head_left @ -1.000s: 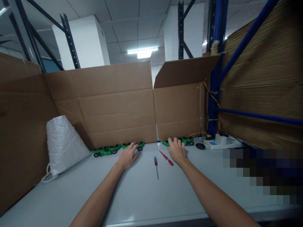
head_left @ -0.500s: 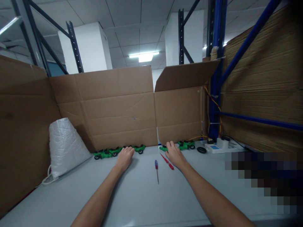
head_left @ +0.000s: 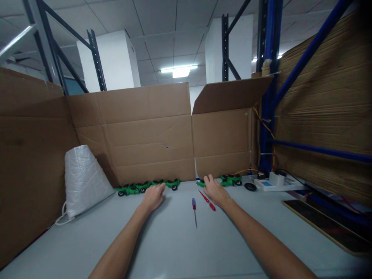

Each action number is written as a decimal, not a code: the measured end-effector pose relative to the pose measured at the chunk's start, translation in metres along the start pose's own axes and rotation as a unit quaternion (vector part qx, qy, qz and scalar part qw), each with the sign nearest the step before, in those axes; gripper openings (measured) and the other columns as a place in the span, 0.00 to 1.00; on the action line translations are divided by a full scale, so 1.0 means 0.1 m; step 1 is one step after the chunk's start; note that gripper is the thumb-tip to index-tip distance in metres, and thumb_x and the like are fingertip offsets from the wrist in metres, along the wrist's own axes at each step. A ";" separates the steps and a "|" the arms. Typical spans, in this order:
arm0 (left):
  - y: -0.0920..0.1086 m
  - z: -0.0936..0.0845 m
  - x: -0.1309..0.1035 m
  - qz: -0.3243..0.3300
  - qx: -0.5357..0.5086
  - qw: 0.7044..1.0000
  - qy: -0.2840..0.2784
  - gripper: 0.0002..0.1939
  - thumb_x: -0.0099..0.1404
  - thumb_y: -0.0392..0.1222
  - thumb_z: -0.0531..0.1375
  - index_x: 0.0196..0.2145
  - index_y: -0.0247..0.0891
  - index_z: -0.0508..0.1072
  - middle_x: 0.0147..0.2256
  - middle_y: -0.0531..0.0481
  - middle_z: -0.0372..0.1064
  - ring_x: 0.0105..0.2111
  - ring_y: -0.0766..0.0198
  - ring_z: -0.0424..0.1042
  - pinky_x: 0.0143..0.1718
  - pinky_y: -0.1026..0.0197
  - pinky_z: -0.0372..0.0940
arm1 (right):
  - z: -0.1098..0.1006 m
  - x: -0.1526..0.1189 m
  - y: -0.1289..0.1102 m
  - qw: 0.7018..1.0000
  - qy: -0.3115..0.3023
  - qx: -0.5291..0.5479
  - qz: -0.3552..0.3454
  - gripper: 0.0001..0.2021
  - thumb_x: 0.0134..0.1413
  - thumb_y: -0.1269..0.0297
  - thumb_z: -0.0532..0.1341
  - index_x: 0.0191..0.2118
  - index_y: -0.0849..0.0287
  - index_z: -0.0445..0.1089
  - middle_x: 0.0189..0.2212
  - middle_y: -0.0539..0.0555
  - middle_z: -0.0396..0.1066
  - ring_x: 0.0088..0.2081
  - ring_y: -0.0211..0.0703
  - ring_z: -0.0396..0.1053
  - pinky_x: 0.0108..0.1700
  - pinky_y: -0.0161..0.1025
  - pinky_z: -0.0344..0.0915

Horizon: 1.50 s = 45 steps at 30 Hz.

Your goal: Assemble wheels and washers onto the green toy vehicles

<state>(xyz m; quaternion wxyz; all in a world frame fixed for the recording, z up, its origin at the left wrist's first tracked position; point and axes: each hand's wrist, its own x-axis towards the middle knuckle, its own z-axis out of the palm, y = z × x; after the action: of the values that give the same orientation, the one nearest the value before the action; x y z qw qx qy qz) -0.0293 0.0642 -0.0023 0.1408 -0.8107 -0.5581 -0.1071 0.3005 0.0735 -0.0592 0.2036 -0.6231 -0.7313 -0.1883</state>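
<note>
My left hand (head_left: 154, 197), its fingers curled, rests just in front of a row of green toy cars (head_left: 132, 189) with black wheels. Whether anything is inside those fingers is hidden. My right hand (head_left: 215, 191) is closed at the near side of another green toy car (head_left: 200, 183), its fingers covering much of it. Just right of that hand stands one more green toy car (head_left: 231, 180). Between the hands lie a screwdriver with a blue-purple handle (head_left: 193, 203) and a red pen-like screwdriver (head_left: 207, 200), both flat on the white table (head_left: 168, 244).
Cardboard walls (head_left: 151, 135) close off the back and sides. A silvery padded bag (head_left: 84, 186) leans at left. To the right are a black ring (head_left: 250, 187), a white power strip (head_left: 270, 185) with cables, a dark flat panel (head_left: 325, 224) and a blue rack post (head_left: 266, 128).
My left hand has drawn slightly back from the toy cars, with its fingers more curled. My right hand stays almost in place. The whole view has shifted slightly.
</note>
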 end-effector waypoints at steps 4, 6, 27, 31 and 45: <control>0.00 0.00 -0.02 0.003 0.010 1.000 -0.005 0.11 0.65 0.31 0.54 0.41 0.43 0.72 0.37 0.45 0.78 0.39 0.52 0.77 0.37 0.60 0.59 | 0.03 0.01 -0.01 0.999 -0.004 0.013 0.041 0.12 0.68 0.65 0.56 0.53 0.63 0.61 0.50 0.65 0.67 0.49 0.53 0.71 0.49 0.42 0.65; 0.01 0.00 -0.02 0.003 0.010 1.000 -0.001 0.09 0.67 0.34 0.54 0.40 0.43 0.73 0.36 0.44 0.78 0.38 0.52 0.77 0.37 0.60 0.60 | 0.03 0.00 -0.01 0.998 -0.007 0.019 0.063 0.12 0.69 0.63 0.56 0.52 0.64 0.61 0.49 0.66 0.69 0.49 0.54 0.72 0.49 0.42 0.65; 0.22 0.01 -0.10 -0.008 -0.054 0.998 0.001 0.26 0.78 0.53 0.46 0.39 0.40 0.80 0.37 0.39 0.80 0.38 0.53 0.79 0.43 0.58 0.65 | 0.12 -0.10 0.15 0.987 -0.117 0.042 0.099 0.24 0.71 0.46 0.49 0.49 0.65 0.68 0.43 0.70 0.77 0.43 0.62 0.78 0.43 0.48 0.67; 0.25 0.01 -0.12 0.006 -0.095 0.995 0.020 0.26 0.77 0.54 0.46 0.37 0.40 0.79 0.35 0.40 0.79 0.36 0.54 0.77 0.40 0.58 0.63 | 0.05 -0.11 0.14 0.995 -0.060 0.043 0.073 0.24 0.70 0.45 0.50 0.49 0.63 0.67 0.41 0.68 0.77 0.39 0.60 0.77 0.38 0.46 0.64; 0.49 0.04 -0.23 0.019 -0.451 0.892 0.007 0.35 0.74 0.68 0.43 0.36 0.34 0.74 0.27 0.50 0.68 0.28 0.63 0.66 0.32 0.62 0.57 | -0.44 -0.32 -0.51 0.987 0.031 0.154 -0.039 0.20 0.69 0.42 0.50 0.42 0.54 0.64 0.30 0.54 0.75 0.31 0.52 0.74 0.30 0.40 0.53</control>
<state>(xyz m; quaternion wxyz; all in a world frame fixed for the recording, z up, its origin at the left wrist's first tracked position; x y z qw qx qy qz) 0.0083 0.0293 -0.0185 -0.2337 -0.7970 -0.4330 -0.3503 0.2574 0.0159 -0.0403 0.3124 -0.5491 -0.7686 -0.1006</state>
